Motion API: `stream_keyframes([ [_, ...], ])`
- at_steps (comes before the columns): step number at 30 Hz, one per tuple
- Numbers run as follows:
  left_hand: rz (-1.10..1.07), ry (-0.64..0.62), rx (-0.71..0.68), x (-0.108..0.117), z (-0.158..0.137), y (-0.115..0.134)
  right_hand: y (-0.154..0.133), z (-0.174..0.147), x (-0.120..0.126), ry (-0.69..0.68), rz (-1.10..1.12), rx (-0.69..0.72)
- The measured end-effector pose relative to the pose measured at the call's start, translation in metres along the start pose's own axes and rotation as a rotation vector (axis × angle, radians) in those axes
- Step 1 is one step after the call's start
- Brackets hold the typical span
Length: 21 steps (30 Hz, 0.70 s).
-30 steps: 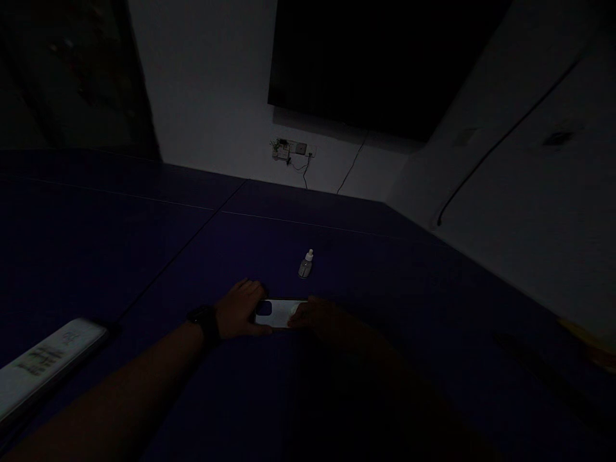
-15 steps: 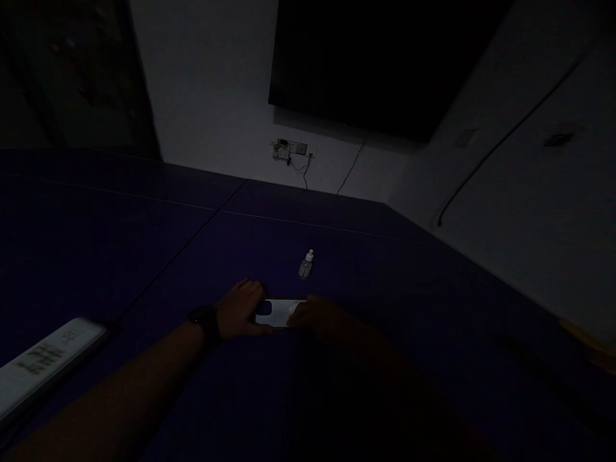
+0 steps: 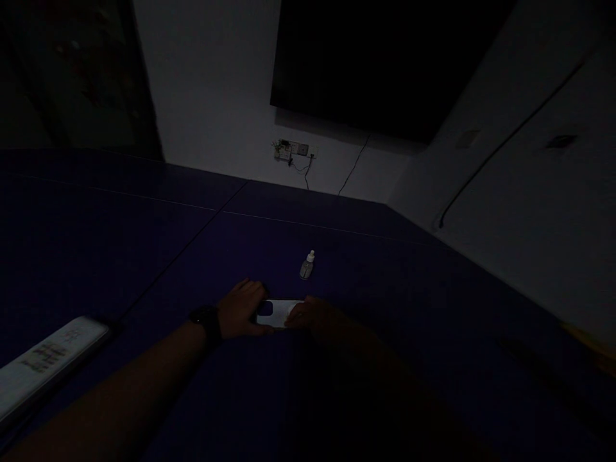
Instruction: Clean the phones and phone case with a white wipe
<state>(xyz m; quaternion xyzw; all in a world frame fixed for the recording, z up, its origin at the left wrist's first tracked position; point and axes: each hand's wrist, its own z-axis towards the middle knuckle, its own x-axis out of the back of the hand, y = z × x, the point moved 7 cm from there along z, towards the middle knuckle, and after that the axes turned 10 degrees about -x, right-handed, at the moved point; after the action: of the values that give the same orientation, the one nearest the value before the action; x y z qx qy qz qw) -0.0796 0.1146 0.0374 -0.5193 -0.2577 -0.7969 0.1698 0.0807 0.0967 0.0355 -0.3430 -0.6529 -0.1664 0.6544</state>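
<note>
A pale phone case (image 3: 278,314) with a dark square camera cutout lies level on the dark blue floor, long side across my view. My left hand (image 3: 242,308), with a black watch on its wrist, grips the case's left end, thumb on the near edge and fingers at the far edge. On the right end my right hand (image 3: 312,314) presses down, its fingers bunched together. A small whitish patch shows by those fingertips; the dark hides what it is. Just beyond the case a clear bottle (image 3: 307,267) with a white top lies or stands; which, I cannot tell.
To the left is a white power strip (image 3: 52,356) with sockets. Wall outlets (image 3: 294,150) with plugs and cables sit low on the far wall, under a large dark screen (image 3: 385,64). A black cable (image 3: 500,151) runs down the right wall. The room is very dim.
My right hand has slid slightly left along the phone case. My left hand keeps its grip, and the bottle stays in place. The view has shifted a little.
</note>
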Motion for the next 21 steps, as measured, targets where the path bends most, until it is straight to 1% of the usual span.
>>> stream_keyframes([
  [2, 0.000, -0.016, 0.004, 0.000, 0.000, 0.001, 0.001, 0.001, 0.001, 0.017, -0.012, -0.023],
  [6, 0.004, -0.008, -0.005, 0.000, 0.001, 0.001, 0.003, 0.004, 0.010, 0.113, -0.135, -0.172],
  [8, 0.000, 0.000, -0.010, 0.000, 0.001, 0.001, 0.001, 0.005, 0.011, 0.113, -0.154, -0.200],
  [12, -0.003, 0.001, -0.017, -0.002, 0.001, -0.001, -0.001, 0.005, 0.007, 0.093, -0.131, -0.179],
  [17, 0.013, 0.027, -0.025, -0.003, 0.000, -0.002, -0.008, -0.001, 0.001, 0.028, -0.049, -0.017],
  [19, 0.017, 0.031, -0.036, -0.003, 0.000, -0.002, -0.009, 0.000, 0.004, 0.036, -0.047, -0.042],
  [21, 0.014, 0.024, -0.038, -0.004, 0.001, -0.002, -0.008, 0.003, 0.008, 0.073, -0.086, -0.122],
])
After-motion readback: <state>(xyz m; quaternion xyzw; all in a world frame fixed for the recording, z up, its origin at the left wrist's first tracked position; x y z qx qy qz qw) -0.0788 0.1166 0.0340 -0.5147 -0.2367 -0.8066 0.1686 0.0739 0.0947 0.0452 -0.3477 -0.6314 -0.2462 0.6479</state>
